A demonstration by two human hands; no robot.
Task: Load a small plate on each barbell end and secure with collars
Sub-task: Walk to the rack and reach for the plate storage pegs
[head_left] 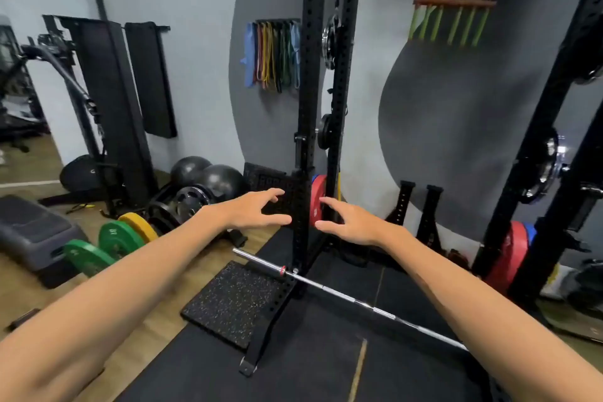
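A silver barbell lies on the black floor mat, its bare sleeve end pointing left past the rack post. Both my arms reach forward toward the rack. My left hand is open with spread fingers, left of the post. My right hand is open too, just in front of a red plate stored low on the rack. Small black plates and a chrome one hang higher on the post. Neither hand holds anything. No collars are visible.
Green plates and a yellow plate stand on the wooden floor at left by a grey step. A speckled rubber tile lies by the rack foot. More red and blue plates sit on the right upright.
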